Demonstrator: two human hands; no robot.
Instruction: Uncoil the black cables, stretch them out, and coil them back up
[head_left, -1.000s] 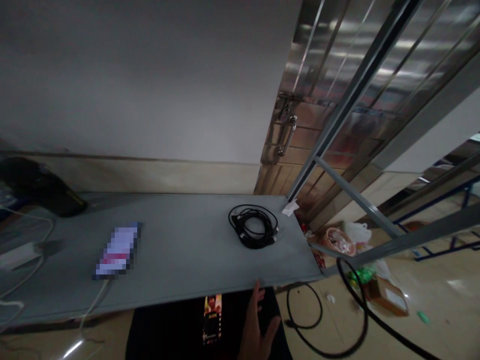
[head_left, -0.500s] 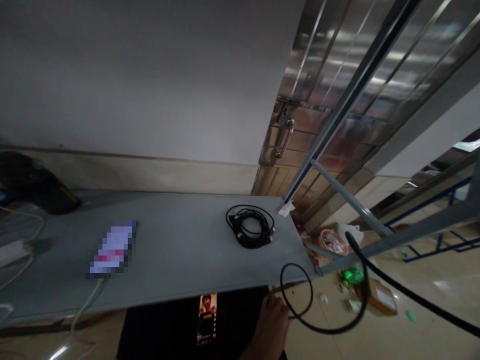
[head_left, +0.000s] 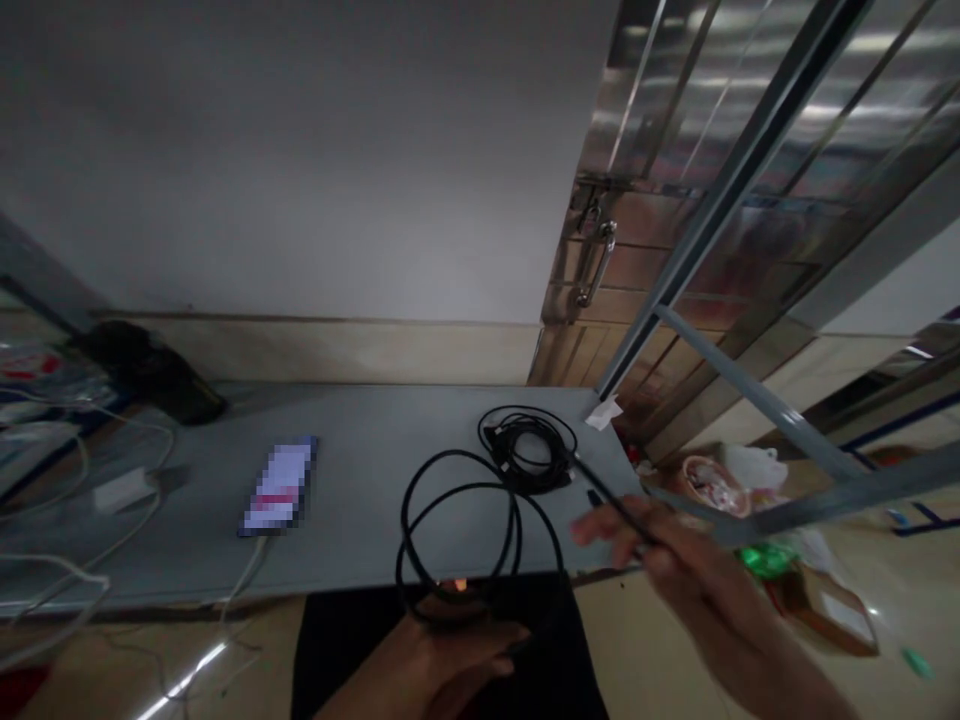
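My left hand (head_left: 442,645) is low over the dark-clothed lap, closed around a black cable (head_left: 517,540) whose loose loops stand up in front of the table edge. To the right, my right hand (head_left: 667,555), slightly blurred, pinches a length of that same cable above the table's right front corner. A small dark tip, perhaps the cable's plug, shows beside its fingers. Behind the loops, a coiled bundle of black cables (head_left: 536,465) with light metal plugs lies on the grey table (head_left: 360,500). A lit phone screen on the lap is almost wholly covered by the left hand.
A phone (head_left: 279,487) with a white cord lies on the table's left half. Farther left are a dark bottle (head_left: 169,375), a white adapter (head_left: 124,490) and white cords. Grey metal posts (head_left: 720,210) rise at the right. A cardboard box (head_left: 832,605) and bags lie on the floor.
Both hands now show, where only one did before. The cable, earlier trailing off to the right, is now gathered in loops in front of me. The view has shifted slightly left.
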